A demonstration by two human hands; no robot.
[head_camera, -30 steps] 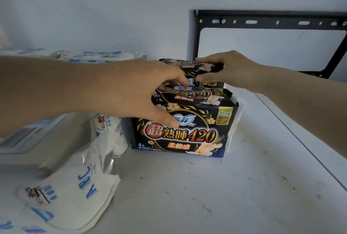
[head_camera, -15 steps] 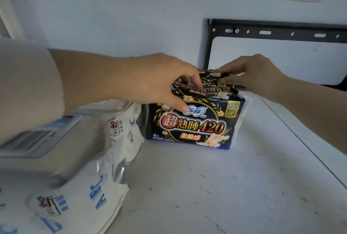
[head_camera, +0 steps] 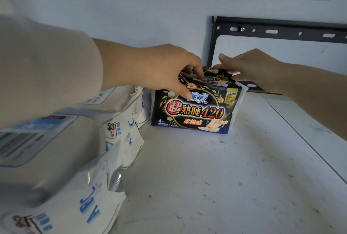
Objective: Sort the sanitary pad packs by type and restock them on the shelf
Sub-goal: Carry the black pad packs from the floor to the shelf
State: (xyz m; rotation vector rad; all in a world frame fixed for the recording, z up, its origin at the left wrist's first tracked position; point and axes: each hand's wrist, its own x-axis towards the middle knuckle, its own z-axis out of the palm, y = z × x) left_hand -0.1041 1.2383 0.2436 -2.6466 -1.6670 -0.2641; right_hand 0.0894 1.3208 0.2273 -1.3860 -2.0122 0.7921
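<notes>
Clutter of white packs point(head_camera: 120, 136) flanks black packs point(head_camera: 193, 115); bracket point(head_camera: 281, 30) behind.

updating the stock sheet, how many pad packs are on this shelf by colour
black packs: 3, the two rear ones partly covered
white packs: at least 4, as the pile is blurred and partly behind the sleeve
total: at least 7
</notes>
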